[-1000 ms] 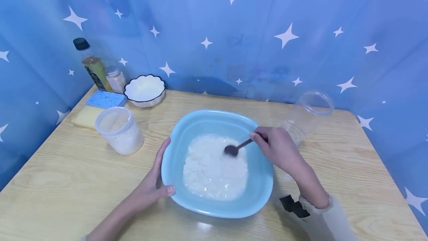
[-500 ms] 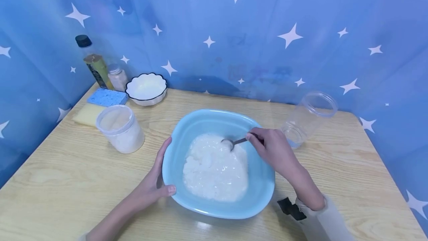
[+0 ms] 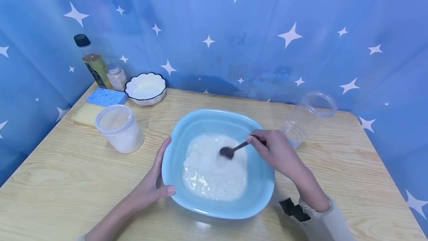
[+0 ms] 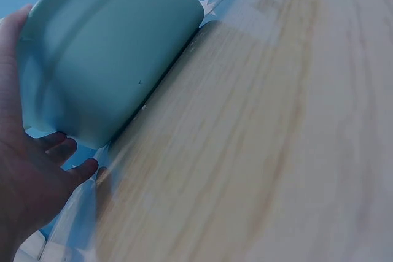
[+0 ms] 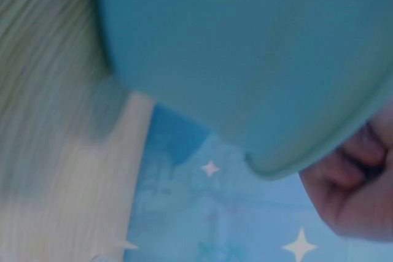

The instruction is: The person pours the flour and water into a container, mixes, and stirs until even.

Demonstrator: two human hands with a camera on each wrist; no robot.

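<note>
A light blue basin (image 3: 210, 211) holds a wet white mixture (image 3: 214, 174) with a glossy surface. My left hand (image 3: 155, 187) holds the basin's left side, its thumb at the near rim and fingertips at the rim further back. In the left wrist view, several fingers of the left hand (image 4: 37, 170) lie low by the outer wall. Over the right side of the basin, my right hand (image 3: 275, 150) grips a dark spoon (image 3: 241, 145) by its handle. The spoon's bowl is down at the mixture. In the right wrist view, the right hand (image 5: 356, 182) shows curled beyond the rim.
A tub of white powder (image 3: 122, 133) stands left of the basin. Behind it are a yellow sponge (image 3: 85, 114), a blue sponge (image 3: 106, 97), an oil bottle (image 3: 95, 66), a small jar (image 3: 116, 77) and a scalloped bowl (image 3: 146, 88). A clear container (image 3: 305, 118) stands behind the right hand.
The spoon turns over and back and shifts slightly left in the mixture, whose lumps at the left now look smoother and wetter. The left hand stays at the basin.
</note>
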